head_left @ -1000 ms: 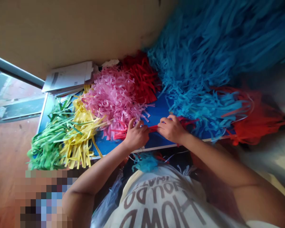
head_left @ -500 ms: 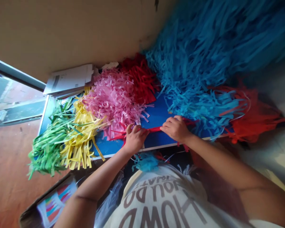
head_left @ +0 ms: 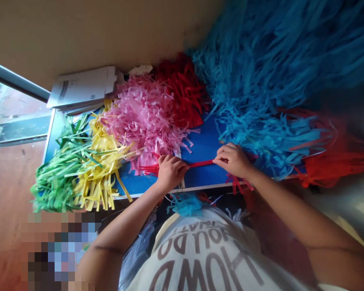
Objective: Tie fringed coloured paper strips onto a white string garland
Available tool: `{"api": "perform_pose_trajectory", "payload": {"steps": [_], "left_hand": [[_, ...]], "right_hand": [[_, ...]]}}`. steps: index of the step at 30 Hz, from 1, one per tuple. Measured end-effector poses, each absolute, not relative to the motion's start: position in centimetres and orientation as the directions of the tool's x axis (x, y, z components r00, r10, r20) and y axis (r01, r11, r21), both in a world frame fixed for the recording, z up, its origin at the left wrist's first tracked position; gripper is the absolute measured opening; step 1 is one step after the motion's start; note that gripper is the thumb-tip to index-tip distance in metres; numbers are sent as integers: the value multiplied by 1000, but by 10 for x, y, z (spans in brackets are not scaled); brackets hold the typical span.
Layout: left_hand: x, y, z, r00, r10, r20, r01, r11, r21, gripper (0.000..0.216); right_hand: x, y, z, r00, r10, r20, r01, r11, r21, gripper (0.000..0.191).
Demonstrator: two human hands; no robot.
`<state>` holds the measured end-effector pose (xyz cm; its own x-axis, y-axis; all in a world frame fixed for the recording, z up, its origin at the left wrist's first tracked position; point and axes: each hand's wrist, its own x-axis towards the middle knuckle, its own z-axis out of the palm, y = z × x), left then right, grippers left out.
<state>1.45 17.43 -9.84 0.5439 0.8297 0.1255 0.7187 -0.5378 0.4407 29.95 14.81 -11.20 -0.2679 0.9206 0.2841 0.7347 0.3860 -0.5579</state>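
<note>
A bundle of red paper strips (head_left: pixel 201 163) is stretched taut between my two hands just above a blue board (head_left: pixel 204 143). My left hand (head_left: pixel 170 171) is closed around the bundle's left end, where loose red strip ends fan out towards the pink pile. My right hand (head_left: pixel 233 159) pinches the right end, and more red strips hang below it over the board's near edge. A pink heap of fringed paper (head_left: pixel 145 117) lies just behind my left hand. A large blue heap (head_left: pixel 261 81) lies behind my right hand.
Green strips (head_left: pixel 60 173) and yellow strips (head_left: pixel 104 165) lie at the board's left end, a red heap (head_left: pixel 182 89) at the back. More red fringe (head_left: pixel 336 161) lies far right. A stack of white papers (head_left: pixel 81 87) rests against the wall. Wooden floor lies to the left.
My hands have moved apart, so the red bundle between them is now longer and drawn taut. The camera shifted slightly.
</note>
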Motion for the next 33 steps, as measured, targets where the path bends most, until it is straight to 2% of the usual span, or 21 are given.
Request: {"api": "perform_pose_trajectory", "payload": {"steps": [6, 10, 13, 17, 24, 26, 30, 33], "left_hand": [[27, 178, -90, 531, 845, 59, 780, -515, 354, 25], [33, 183, -86, 530, 848, 22, 816, -517, 257, 16], [32, 183, -83, 636, 765, 99, 740, -641, 203, 9], [31, 178, -80, 730, 657, 186, 640, -754, 149, 20], [41, 170, -84, 731, 645, 221, 640, -761, 104, 17], [44, 171, -86, 723, 644, 251, 646, -758, 84, 16], [48, 174, -90, 704, 641, 306, 657, -751, 63, 16], [47, 173, -91, 681, 652, 334, 667, -740, 83, 21]], "right_hand": [[295, 153, -111, -275, 939, 208, 778, 344, -526, 22], [287, 155, -99, -268, 953, 140, 868, 302, -395, 20], [280, 154, -85, -373, 912, 172, 869, 409, -280, 5], [269, 152, -78, -554, 799, 235, 786, 595, -170, 15], [260, 159, -87, -636, 734, 240, 756, 654, 3, 27], [261, 162, -87, -627, 740, 244, 762, 648, -10, 23], [261, 164, -86, -570, 776, 271, 778, 615, -126, 14], [255, 159, -87, -535, 785, 312, 801, 589, -107, 15]]}}
